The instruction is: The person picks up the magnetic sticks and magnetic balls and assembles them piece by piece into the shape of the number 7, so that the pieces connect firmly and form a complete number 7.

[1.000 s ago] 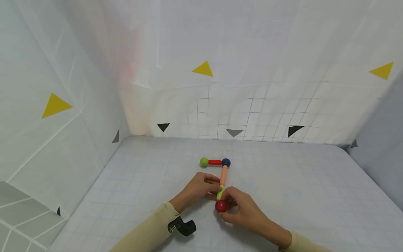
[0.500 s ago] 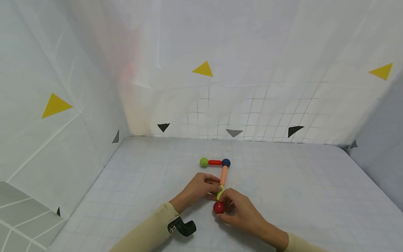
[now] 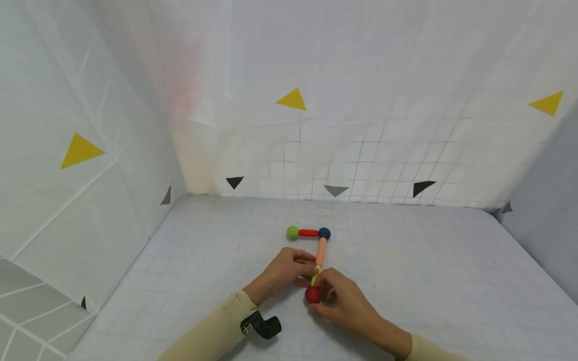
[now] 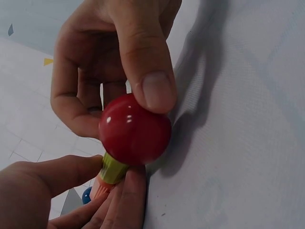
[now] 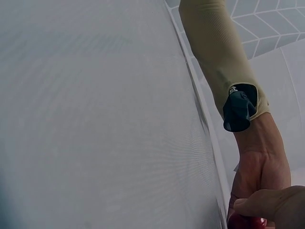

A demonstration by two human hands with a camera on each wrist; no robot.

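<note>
A glossy red ball (image 4: 135,129) sits at the near end of a yellow-green rod (image 4: 113,169). My right hand (image 3: 349,301) pinches the ball between thumb and fingers. With thumb and fingers, my left hand (image 3: 286,269) grips the yellow-green rod just beyond the ball. An orange rod (image 3: 321,251) continues from it to a dark blue ball (image 3: 324,233). From there a red rod (image 3: 308,233) runs left to a light green ball (image 3: 292,232). In the right wrist view the red ball is mostly hidden by the thumb.
The pieces lie on a white table (image 3: 406,260) with a faint grid. A white sheet wall (image 3: 361,100) with yellow, black and grey triangles stands behind it. A black wrist device (image 3: 262,325) sticks out from the left sleeve.
My right hand has shifted slightly left with the red ball, which dipped toward me and then came back up a little. The left hand and the far pieces look the same.
</note>
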